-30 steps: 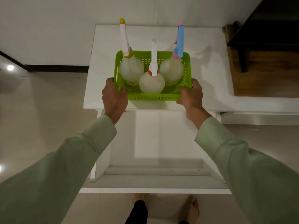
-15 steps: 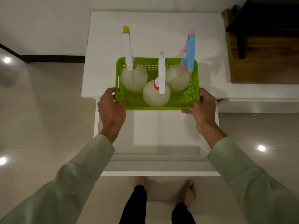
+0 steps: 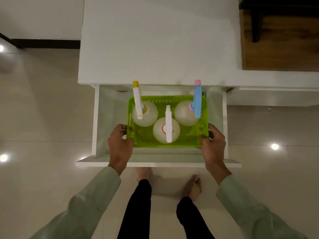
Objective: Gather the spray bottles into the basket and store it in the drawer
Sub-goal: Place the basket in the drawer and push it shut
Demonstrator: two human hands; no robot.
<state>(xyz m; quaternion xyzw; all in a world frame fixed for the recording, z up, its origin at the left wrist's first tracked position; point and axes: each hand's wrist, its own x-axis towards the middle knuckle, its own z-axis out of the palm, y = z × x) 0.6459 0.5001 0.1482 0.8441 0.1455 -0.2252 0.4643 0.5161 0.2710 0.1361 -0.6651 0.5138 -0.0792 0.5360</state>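
A green plastic basket (image 3: pixel 188 141) sits inside the open white drawer (image 3: pixel 110 157), held at both short ends. My left hand (image 3: pixel 120 144) grips its left rim and my right hand (image 3: pixel 213 144) grips its right rim. Three round pale spray bottles stand upright in it: one with a yellow-tipped white nozzle (image 3: pixel 145 116) at the back left, one with a red collar and white nozzle (image 3: pixel 166 131) in front, one with a blue and pink nozzle (image 3: pixel 185 112) at the back right. I cannot tell whether the basket rests on the drawer's floor.
The white cabinet top (image 3: pixel 158 40) lies beyond the drawer. A dark wooden piece of furniture (image 3: pixel 279 40) stands at the back right. Glossy floor tiles (image 3: pixel 43 118) surround the cabinet, and my bare feet (image 3: pixel 193 187) stand just in front of the drawer's front panel.
The basket with its three bottles has come off the cabinet top, toward me and down into the open drawer, both hands still on its ends.
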